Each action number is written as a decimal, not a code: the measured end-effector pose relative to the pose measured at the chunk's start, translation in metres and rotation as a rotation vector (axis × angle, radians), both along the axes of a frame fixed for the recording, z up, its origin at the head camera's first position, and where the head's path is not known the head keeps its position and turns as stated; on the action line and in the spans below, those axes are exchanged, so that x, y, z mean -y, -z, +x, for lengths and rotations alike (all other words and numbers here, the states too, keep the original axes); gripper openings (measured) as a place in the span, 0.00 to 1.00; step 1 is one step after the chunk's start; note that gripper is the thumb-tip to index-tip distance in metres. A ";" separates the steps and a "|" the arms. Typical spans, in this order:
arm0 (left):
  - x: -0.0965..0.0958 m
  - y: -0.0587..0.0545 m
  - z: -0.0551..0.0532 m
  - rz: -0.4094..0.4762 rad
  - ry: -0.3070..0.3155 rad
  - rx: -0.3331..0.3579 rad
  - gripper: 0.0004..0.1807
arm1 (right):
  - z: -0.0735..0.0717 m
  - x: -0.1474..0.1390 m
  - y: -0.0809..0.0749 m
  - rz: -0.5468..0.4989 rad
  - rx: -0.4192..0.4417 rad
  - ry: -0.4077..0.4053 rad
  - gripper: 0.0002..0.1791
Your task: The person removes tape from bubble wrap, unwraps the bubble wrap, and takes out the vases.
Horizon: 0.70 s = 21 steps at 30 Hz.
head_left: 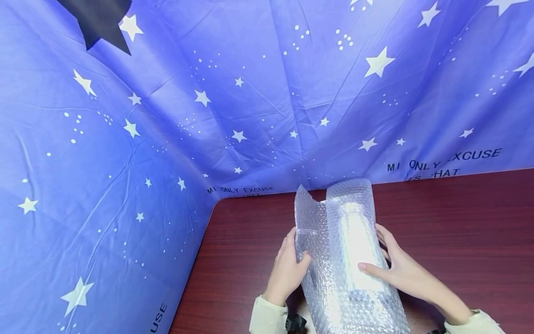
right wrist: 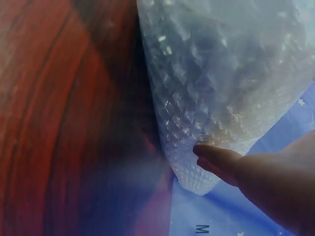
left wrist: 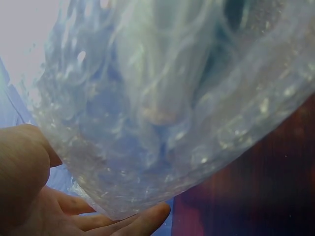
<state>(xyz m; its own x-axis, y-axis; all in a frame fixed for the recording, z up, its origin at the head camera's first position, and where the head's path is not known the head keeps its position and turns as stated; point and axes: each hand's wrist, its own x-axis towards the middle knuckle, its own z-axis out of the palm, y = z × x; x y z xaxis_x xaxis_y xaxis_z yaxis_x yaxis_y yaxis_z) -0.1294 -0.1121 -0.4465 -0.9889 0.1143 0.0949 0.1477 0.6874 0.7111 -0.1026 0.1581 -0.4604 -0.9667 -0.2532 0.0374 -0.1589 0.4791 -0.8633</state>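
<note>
A sheet of bubble wrap [head_left: 310, 218] stands over the table, folded around a shiny white bottle-shaped object [head_left: 356, 246] that shows blurred through the plastic. Along the wrap's left edge, my left hand [head_left: 288, 266] holds the loose flap between thumb and fingers. My right hand [head_left: 402, 269] grips the wrapped object from its right side, thumb across the front and fingers partly hidden behind. In the left wrist view, the bubble wrap [left wrist: 147, 182] fills most of the picture, its corner lying between thumb and fingers. The right thumb [right wrist: 221, 160] presses on the bubbles in the right wrist view.
Beneath lies a dark red wood-grain table [head_left: 467, 241]. A blue cloth [head_left: 267, 93] with white stars and printed words hangs behind it and along the left side. Near my left sleeve is a small black object [head_left: 296, 323], only partly visible.
</note>
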 end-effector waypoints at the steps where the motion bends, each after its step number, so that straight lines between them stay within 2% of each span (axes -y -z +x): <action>1: 0.000 0.000 0.000 0.002 0.001 0.002 0.37 | 0.000 -0.001 -0.001 -0.001 0.001 -0.002 0.60; 11: 0.002 0.001 -0.001 0.004 -0.004 -0.016 0.39 | 0.003 -0.016 0.000 -0.025 0.019 -0.016 0.59; 18: 0.002 0.001 0.000 0.004 -0.010 0.005 0.39 | 0.001 -0.034 0.006 -0.155 0.073 -0.083 0.56; 21: 0.002 0.001 0.000 0.004 -0.015 0.014 0.39 | -0.001 -0.041 0.007 -0.179 0.097 -0.097 0.53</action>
